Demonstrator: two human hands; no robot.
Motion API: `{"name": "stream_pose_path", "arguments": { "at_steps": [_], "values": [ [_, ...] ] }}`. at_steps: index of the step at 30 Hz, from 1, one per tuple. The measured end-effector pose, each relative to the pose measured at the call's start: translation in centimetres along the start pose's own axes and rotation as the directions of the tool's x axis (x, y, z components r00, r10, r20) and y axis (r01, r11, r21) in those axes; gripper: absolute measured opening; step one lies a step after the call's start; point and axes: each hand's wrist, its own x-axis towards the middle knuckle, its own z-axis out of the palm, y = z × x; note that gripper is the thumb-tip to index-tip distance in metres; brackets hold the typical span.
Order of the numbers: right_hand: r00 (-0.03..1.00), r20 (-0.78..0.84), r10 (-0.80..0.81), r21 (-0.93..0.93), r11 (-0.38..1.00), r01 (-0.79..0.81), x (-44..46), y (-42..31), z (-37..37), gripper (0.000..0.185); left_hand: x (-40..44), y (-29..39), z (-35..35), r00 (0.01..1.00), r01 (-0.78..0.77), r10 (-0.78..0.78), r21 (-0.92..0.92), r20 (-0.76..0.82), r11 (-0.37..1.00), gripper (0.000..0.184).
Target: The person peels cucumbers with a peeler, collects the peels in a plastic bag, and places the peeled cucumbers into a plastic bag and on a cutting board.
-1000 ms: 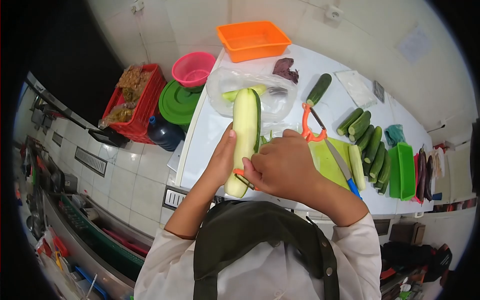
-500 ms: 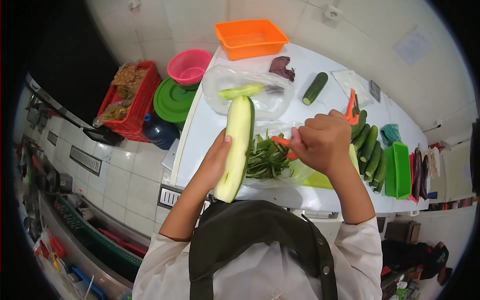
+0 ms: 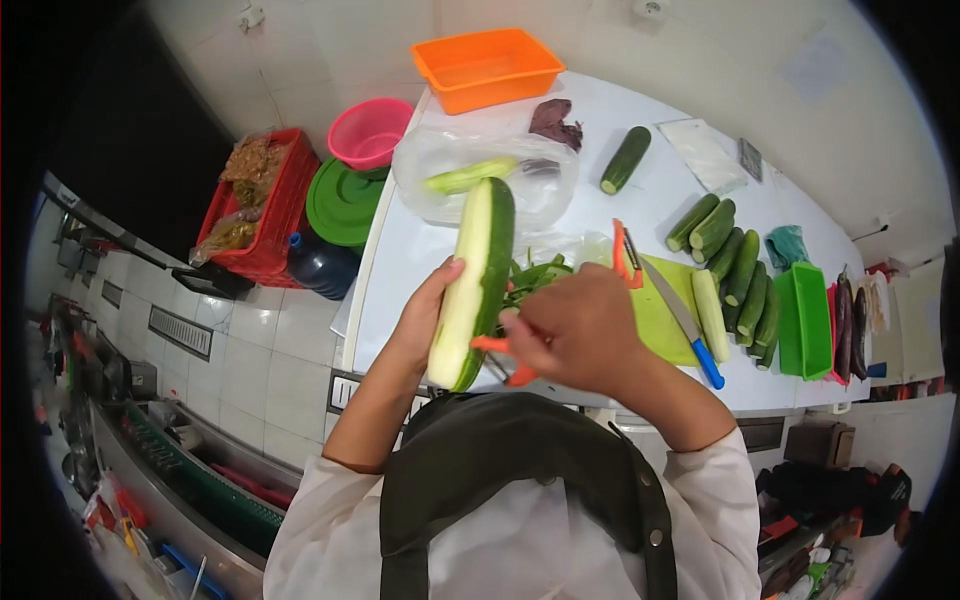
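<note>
My left hand [image 3: 422,318] is wrapped round a large, partly peeled cucumber [image 3: 480,290], its side pale on the left and dark green on the right. My right hand [image 3: 580,325] grips an orange peeler [image 3: 495,345], whose blade is near the cucumber's lower end. Another orange peeler [image 3: 627,255] shows just above my right hand. Green peelings [image 3: 535,278] lie in a clear bag behind my right hand. On the green cutting board [image 3: 660,320] rests a knife [image 3: 690,325] with a blue handle, beside a peeled cucumber [image 3: 710,315].
Several unpeeled cucumbers [image 3: 742,268] lie at the right, next to a green basket [image 3: 803,320]. An orange tub [image 3: 488,70] stands at the back. A plastic bag [image 3: 425,160] holds a pale vegetable. A person in dark clothes [image 3: 840,495] is at the lower right.
My right hand has come back from the right with the peeler to the cucumber's lower end. The cucumber has turned in my left hand, showing more green skin.
</note>
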Motion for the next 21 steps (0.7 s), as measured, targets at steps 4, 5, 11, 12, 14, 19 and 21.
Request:
{"name": "stream_pose_path", "arguments": {
  "at_steps": [4, 5, 11, 12, 14, 19, 21],
  "values": [
    [0.989, -0.029, -0.143, -0.080, 0.987, 0.140, 0.4, -2.1, 2.0, 0.028, 0.3, -0.8, -0.2, 0.992, -0.057, 0.065, 0.076, -0.105, 0.995, 0.049],
    [0.987, -0.024, -0.161, -0.109, 0.982, 0.157, 0.4, -2.4, 2.3, 0.027, 0.3, -0.8, -0.4, 0.991, -0.042, 0.049, 0.065, -0.121, 0.997, 0.049],
    [0.980, -0.031, -0.195, -0.166, 0.968, 0.187, 0.6, -3.0, 2.9, 0.024, 0.2, -0.4, -1.2, 0.999, -0.019, 0.018, -0.031, -0.040, 0.999, 0.048],
    [0.979, -0.033, -0.199, -0.168, 0.967, 0.191, 0.7, -3.0, 2.8, 0.024, 0.1, -0.4, -1.3, 0.999, -0.021, 0.019, -0.036, -0.042, 0.999, 0.048],
    [0.977, -0.040, -0.208, -0.169, 0.965, 0.199, 0.8, -3.2, 2.9, 0.024, 0.0, -0.4, -1.4, 0.999, -0.026, 0.024, -0.043, -0.047, 0.999, 0.048],
    [0.962, -0.081, -0.260, -0.172, 0.955, 0.243, 1.3, -3.5, 2.9, 0.027, -0.4, -0.3, -1.3, 0.995, -0.037, 0.027, -0.096, -0.100, 0.995, 0.047],
    [0.963, -0.067, -0.260, -0.175, 0.954, 0.245, 1.4, -3.6, 3.0, 0.026, -0.6, -0.2, -1.4, 0.995, -0.039, 0.029, -0.099, -0.100, 0.994, 0.046]
  ]
}}
